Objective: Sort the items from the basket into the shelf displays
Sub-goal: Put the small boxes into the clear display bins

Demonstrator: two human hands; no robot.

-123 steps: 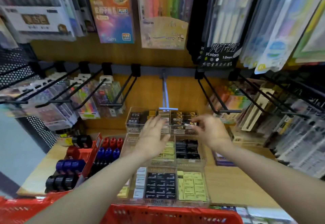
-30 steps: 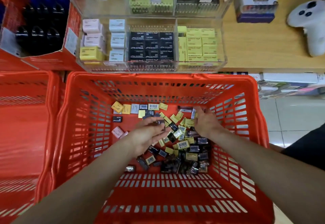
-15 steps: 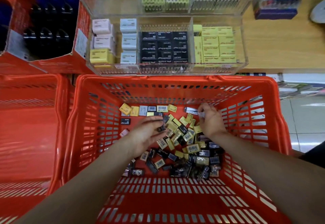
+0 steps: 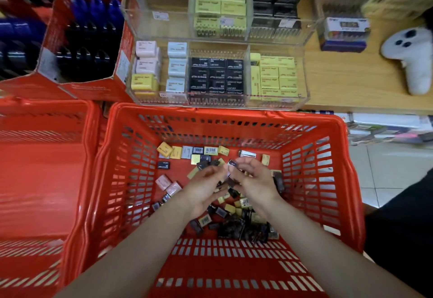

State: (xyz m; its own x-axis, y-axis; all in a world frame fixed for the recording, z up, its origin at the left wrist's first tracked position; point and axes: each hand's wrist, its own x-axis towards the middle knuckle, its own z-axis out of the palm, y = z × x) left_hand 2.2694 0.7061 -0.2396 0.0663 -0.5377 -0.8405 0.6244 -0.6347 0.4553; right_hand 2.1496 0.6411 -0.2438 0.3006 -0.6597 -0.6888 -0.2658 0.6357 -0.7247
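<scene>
Stationery shelf, clear display trays (image 4: 304, 72) beyond red basket (image 4: 117, 180). Inside basket, right hand (image 4: 255, 180) pinches dark eraser (image 4: 232, 165); left hand (image 4: 203, 187) curled alongside, grip unclear, probably gathering matching erasers.

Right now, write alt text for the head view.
Two hands, left hand and right hand, hold small dark erasers over a red basket of loose erasers. Beyond it, a clear display case holds sorted rows.

A wooden shelf top (image 4: 346, 82) (warm-toned) runs above pale tiled floor (image 4: 386, 176) at right.
</scene>
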